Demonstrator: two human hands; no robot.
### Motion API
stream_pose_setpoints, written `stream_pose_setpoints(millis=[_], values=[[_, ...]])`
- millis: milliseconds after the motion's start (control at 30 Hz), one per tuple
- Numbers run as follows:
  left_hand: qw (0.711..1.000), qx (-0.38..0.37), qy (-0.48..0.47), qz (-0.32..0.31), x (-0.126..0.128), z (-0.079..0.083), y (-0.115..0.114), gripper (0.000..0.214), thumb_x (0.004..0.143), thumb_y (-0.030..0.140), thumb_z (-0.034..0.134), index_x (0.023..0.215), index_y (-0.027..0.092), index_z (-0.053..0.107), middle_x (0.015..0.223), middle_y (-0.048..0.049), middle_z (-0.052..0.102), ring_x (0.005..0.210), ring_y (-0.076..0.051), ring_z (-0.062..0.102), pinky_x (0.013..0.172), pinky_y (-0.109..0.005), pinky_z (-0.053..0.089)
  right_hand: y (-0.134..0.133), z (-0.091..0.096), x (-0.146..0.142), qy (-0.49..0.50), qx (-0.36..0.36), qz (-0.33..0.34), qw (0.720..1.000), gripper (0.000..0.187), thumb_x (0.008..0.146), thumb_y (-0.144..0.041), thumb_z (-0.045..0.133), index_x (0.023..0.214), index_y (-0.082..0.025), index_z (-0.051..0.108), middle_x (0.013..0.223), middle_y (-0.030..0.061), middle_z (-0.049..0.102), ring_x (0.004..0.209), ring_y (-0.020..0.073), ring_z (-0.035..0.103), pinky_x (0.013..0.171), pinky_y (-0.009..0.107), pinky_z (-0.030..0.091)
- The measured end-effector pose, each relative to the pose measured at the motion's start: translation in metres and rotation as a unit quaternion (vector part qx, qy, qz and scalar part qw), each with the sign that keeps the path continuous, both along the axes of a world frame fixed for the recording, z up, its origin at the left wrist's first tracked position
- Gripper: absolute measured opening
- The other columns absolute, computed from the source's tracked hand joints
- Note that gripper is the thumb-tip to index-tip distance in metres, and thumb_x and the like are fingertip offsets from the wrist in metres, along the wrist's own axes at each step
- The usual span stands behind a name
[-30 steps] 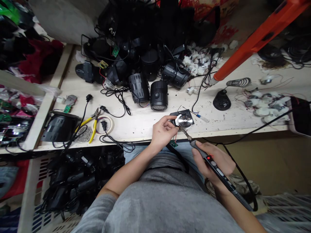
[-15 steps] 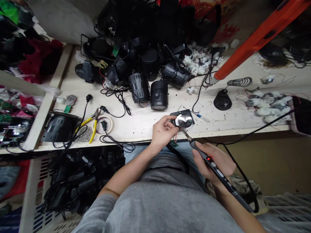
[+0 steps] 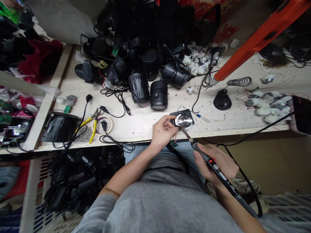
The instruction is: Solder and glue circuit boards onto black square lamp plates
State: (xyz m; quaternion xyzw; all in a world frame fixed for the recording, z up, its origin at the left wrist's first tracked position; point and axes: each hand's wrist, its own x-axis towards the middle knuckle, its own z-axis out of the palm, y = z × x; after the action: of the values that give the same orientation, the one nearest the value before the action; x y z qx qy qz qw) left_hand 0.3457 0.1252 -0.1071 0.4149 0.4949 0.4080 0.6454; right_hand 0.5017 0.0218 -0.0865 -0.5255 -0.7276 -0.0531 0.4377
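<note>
My left hand (image 3: pixel 164 130) is closed at the left edge of a round silver disc (image 3: pixel 186 120) with a white rim, thumb and fingers pinched there. Beneath the disc lies a dark square plate (image 3: pixel 191 113) at the bench's front edge. Thin red wires run down by the fingertips to a small green circuit board (image 3: pixel 173 143) hanging below the edge. A soldering iron (image 3: pixel 220 173) with a glowing red display is gripped in my right hand (image 3: pixel 218 161). Its tip reaches the disc's lower edge, close to my left fingertips; exact contact is too small to tell.
Black lamp housings (image 3: pixel 159 95) crowd the back. Yellow-handled pliers (image 3: pixel 94 126), a tape roll (image 3: pixel 110 124) and wire wool (image 3: pixel 85 134) lie left. On the right are white motors (image 3: pixel 269 105), a black iron stand (image 3: pixel 222 99) and a slanting orange post (image 3: pixel 257 42). The iron's cable (image 3: pixel 252 191) loops at right.
My right hand and the soldering iron have shifted slightly right and down, the tip staying by the disc. The disc has turned or tilted a little. My left hand keeps its place.
</note>
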Motion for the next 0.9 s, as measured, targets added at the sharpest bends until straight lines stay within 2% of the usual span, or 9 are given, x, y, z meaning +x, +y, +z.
stream_pose_setpoints(millis=[233, 567, 900], values=[[1.000, -0.002, -0.005, -0.002, -0.0008, 0.0011, -0.0001, 0.037, 0.061, 0.017, 0.068, 0.098, 0.016, 0.068, 0.051, 0.0084, 0.058, 0.046, -0.008, 0.053, 0.050, -0.019, 0.042, 0.0022, -0.0028, -0.0006, 0.006, 0.009, 0.008, 1.000, 0.020, 0.083, -0.010, 0.072, 0.102, -0.014, 0.068, 0.076, 0.0044, 0.072, 0.063, 0.0171, 0.070, 0.059, 0.027, 0.061], [1.000, -0.002, -0.010, 0.006, 0.0009, -0.0007, -0.0005, 0.039, 0.060, 0.017, 0.066, 0.099, 0.015, 0.068, 0.054, 0.0078, 0.060, 0.047, -0.008, 0.053, 0.050, -0.019, 0.043, -0.0053, 0.0027, 0.0039, -0.009, -0.012, -0.002, 1.000, 0.023, 0.084, -0.012, 0.073, 0.106, -0.017, 0.067, 0.079, 0.0017, 0.073, 0.065, 0.0158, 0.071, 0.063, 0.025, 0.063], [1.000, -0.003, 0.014, 0.001, 0.0015, 0.0026, -0.0030, 0.042, 0.059, 0.014, 0.066, 0.101, 0.016, 0.067, 0.058, 0.0063, 0.064, 0.049, -0.007, 0.055, 0.051, -0.017, 0.041, 0.0004, 0.0004, 0.0015, 0.002, 0.006, 0.002, 1.000, 0.024, 0.084, -0.011, 0.072, 0.106, -0.018, 0.068, 0.075, 0.0013, 0.072, 0.061, 0.0164, 0.070, 0.056, 0.026, 0.061]])
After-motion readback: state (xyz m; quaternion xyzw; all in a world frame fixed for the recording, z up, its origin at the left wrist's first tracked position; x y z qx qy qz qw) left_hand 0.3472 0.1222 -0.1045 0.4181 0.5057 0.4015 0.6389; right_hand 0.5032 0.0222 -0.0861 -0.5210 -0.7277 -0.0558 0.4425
